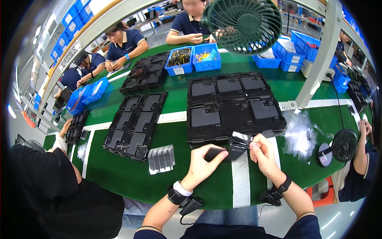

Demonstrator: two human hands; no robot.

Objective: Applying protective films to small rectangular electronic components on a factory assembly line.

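My left hand (pixel 203 164) is closed on a dark flat rectangular part (pixel 215 154), gripped between thumb and fingers. To its right, my right hand (pixel 262 153) pinches the edge of a glossy black strip-like piece (pixel 238 146) that overlaps the part; I cannot tell whether the two are joined. Just beyond both hands lies a large black tray (pixel 232 109), with dark flat panels in several of its compartments; the near middle compartment holds no panel. Left of my left hand, a sheet of clear film with dark strips (pixel 161 159) rests on the green table.
A heap of clear plastic scraps (pixel 299 135) lies at right, near a small black fan (pixel 344 145). Another black tray (pixel 135 125) sits left. Blue bins (pixel 207 59) stand at the back. A green fan (pixel 244 26) hangs overhead beside a metal post (pixel 320 59). Co-workers sit around.
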